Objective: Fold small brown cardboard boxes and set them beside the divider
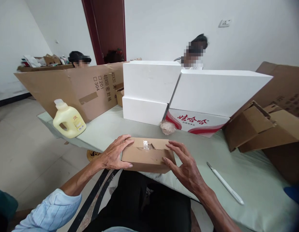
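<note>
A small brown cardboard box (146,157) sits at the near edge of the table, its top flaps closed together. A piece of clear tape (146,145) and a torn-looking dark patch show at the middle of its top. My left hand (117,153) grips the box's left end, thumb along the near side and fingers at the far corner. At the right end, my right hand (183,161) holds the box with thumb and fingers apart across its edge. A white-handled knife (225,183) lies on the table right of my right hand.
Beyond the box stand stacked white boxes (149,83), one red-and-white printed carton (197,122) and a crumpled ball of clear tape (167,127). A yellow jug (68,119) is at left. Open cartons (265,129) crowd the right. Two people sit behind the boxes.
</note>
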A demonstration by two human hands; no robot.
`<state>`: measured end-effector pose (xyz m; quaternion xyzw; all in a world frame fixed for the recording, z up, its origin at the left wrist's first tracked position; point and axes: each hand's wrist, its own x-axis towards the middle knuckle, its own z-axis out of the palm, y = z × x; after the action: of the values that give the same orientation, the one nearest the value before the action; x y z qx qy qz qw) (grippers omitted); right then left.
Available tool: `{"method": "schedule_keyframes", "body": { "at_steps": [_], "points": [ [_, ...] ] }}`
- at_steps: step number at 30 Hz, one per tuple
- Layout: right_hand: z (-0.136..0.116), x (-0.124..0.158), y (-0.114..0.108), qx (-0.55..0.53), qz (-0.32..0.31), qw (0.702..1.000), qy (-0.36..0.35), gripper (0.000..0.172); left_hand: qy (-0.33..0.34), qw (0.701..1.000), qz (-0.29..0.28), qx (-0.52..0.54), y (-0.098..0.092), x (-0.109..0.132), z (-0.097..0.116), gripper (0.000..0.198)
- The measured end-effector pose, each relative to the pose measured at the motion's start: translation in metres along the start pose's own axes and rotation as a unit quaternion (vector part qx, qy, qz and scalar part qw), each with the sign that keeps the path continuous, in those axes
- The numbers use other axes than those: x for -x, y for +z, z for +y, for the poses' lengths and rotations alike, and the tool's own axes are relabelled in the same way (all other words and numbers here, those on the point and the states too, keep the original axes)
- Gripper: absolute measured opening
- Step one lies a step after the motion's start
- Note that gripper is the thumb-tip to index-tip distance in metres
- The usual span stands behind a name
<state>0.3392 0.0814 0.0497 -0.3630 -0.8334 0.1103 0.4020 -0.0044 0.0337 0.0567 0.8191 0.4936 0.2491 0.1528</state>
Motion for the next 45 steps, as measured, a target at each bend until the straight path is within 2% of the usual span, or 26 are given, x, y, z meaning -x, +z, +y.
{"method": "schedule_keyframes", "body": {
  "at_steps": [4,7,8,10,13,15,18,22,25,28,30,31,34,37,41,45],
  "points": [
    [0.011,-0.006,-0.004,0.049,0.01,0.998,-0.033,0.032,0.004,1.0,0.013,-0.004,0.0,0.0,-0.002,0.089],
    [0.048,0.009,-0.02,0.143,0.054,0.988,0.0,0.032,0.009,1.0,0.026,0.01,0.003,0.004,-0.004,0.083],
    [0.066,0.019,-0.028,0.191,0.058,0.979,0.028,0.035,0.011,0.999,0.031,0.017,0.004,0.006,-0.003,0.081],
    [0.105,0.046,-0.045,0.29,0.002,0.95,0.114,0.041,0.013,0.999,0.041,0.034,0.007,0.01,-0.002,0.08],
    [0.154,0.09,-0.067,0.388,-0.107,0.868,0.29,0.039,0.012,0.997,0.053,0.053,0.01,0.014,0.003,0.077],
    [0.172,0.113,-0.076,0.389,-0.155,0.835,0.357,0.037,0.012,0.996,0.061,0.062,0.011,0.016,0.007,0.073],
    [0.18,0.127,-0.082,0.349,-0.173,0.829,0.401,0.031,0.007,0.995,0.062,0.072,0.011,0.017,0.011,0.07],
    [0.164,0.112,-0.081,0.297,-0.132,0.846,0.423,0.03,-0.008,0.995,0.062,0.084,0.012,0.019,0.01,0.071],
    [0.127,0.08,-0.076,0.188,-0.046,0.9,0.391,0.04,-0.014,0.994,0.064,0.091,0.014,0.02,0.009,0.068],
    [0.068,0.038,-0.067,0.068,-0.012,0.954,0.291,0.047,-0.021,0.993,0.059,0.096,0.015,0.021,0.012,0.066],
    [0.025,0.011,-0.061,0.041,-0.087,0.98,0.173,0.042,-0.028,0.993,0.059,0.096,0.014,0.022,0.016,0.066],
    [0.006,-0.002,-0.058,0.04,-0.128,0.984,0.116,0.039,-0.032,0.993,0.058,0.095,0.013,0.023,0.018,0.066],
    [-0.035,-0.033,-0.048,0.075,-0.205,0.976,-0.011,0.036,-0.045,0.994,0.046,0.093,0.01,0.026,0.025,0.065],
    [-0.048,-0.052,-0.038,0.126,-0.246,0.957,-0.089,0.039,-0.05,0.993,0.039,0.095,0.008,0.028,0.029,0.065],
    [-0.047,-0.065,-0.032,0.163,-0.274,0.938,-0.133,0.04,-0.048,0.993,0.038,0.098,0.007,0.029,0.029,0.066],
    [-0.049,-0.069,-0.033,0.17,-0.288,0.931,-0.143,0.043,-0.038,0.993,0.04,0.103,0.006,0.028,0.028,0.063]
  ]
}}
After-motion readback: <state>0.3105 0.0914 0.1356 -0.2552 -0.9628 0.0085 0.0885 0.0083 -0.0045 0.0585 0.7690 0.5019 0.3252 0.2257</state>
